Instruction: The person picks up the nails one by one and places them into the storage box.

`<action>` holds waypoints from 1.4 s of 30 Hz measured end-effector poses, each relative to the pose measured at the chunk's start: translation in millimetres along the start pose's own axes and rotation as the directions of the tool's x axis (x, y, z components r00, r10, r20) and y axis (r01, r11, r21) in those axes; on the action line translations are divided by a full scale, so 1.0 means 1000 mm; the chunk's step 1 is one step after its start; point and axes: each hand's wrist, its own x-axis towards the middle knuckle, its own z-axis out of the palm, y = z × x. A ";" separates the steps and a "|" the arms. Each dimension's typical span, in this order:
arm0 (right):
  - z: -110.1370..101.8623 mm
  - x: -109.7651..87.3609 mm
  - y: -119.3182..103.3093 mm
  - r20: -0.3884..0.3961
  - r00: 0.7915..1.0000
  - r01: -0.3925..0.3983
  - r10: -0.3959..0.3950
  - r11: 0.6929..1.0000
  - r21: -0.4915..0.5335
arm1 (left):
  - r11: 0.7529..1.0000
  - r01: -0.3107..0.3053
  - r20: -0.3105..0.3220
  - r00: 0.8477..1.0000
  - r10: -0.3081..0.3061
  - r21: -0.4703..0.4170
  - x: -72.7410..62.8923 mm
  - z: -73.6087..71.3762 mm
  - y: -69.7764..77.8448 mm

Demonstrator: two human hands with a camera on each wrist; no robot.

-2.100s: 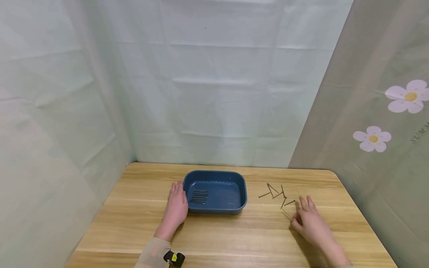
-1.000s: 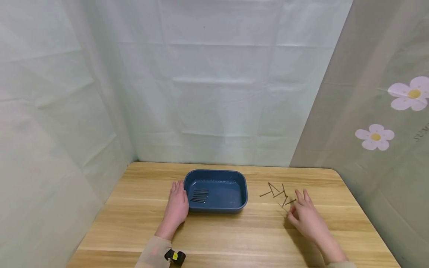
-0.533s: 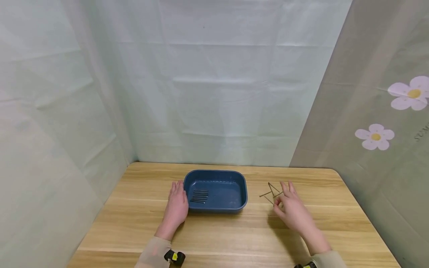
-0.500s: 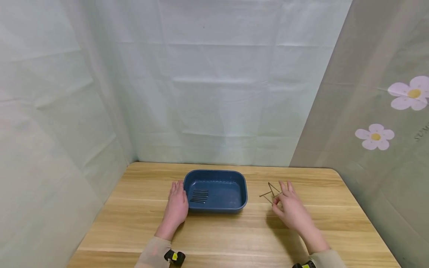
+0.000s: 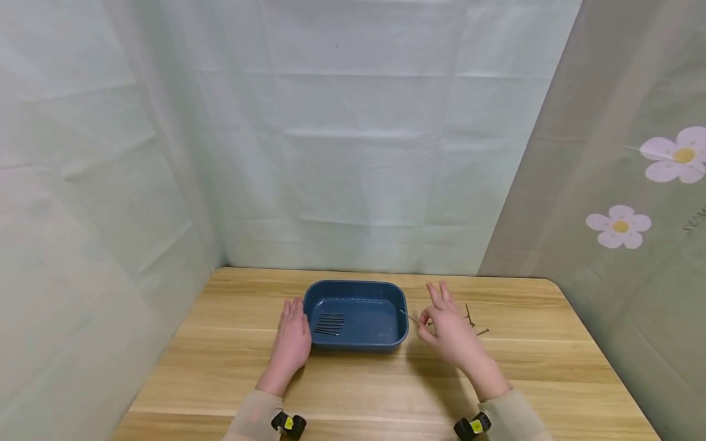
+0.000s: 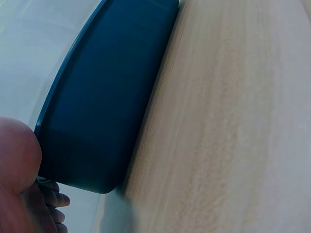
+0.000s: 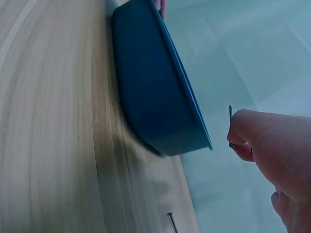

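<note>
My right hand [image 5: 449,331] pinches a nail [image 5: 409,316] between thumb and index finger, its other fingers raised. The nail's far end reaches over the right rim of a blue tray [image 5: 380,327]. In the right wrist view the same nail [image 7: 231,116] sticks out from the fingertips, beside the tray wall [image 7: 150,82]. My left hand [image 5: 291,337] rests with straight fingers along the tray's left side. Several nails [image 5: 330,323] lie side by side inside the tray, at its left end.
Loose nails [image 5: 469,315] lie on the wooden table [image 5: 364,392] right of the tray, partly hidden behind my right hand. One nail [image 7: 172,222] shows at the bottom of the right wrist view. A pale curtain [image 5: 353,153] hangs behind the table.
My right hand has moved left from the loose nails to the tray's right rim, carrying the pinched nail. The left hand and the tray stay nearly in place.
</note>
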 end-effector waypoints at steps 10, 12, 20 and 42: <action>0.008 0.007 -0.010 0.001 1.000 0.026 -0.026 0.999 -0.023 | 1.000 -0.015 -0.016 1.000 0.015 -0.002 0.000 0.002 -0.001; 0.008 0.007 -0.011 0.008 0.999 0.034 -0.034 0.999 -0.037 | 1.000 -0.013 -0.012 1.000 0.013 -0.001 0.000 0.002 -0.001; 0.008 0.010 -0.016 0.045 0.997 0.064 -0.060 0.995 -0.082 | 1.000 0.013 0.008 1.000 -0.013 0.002 0.000 0.003 -0.001; 0.016 0.018 -0.022 0.043 0.994 0.107 -0.103 0.989 -0.098 | 1.000 0.001 -0.006 1.000 -0.001 0.005 -0.001 0.003 -0.001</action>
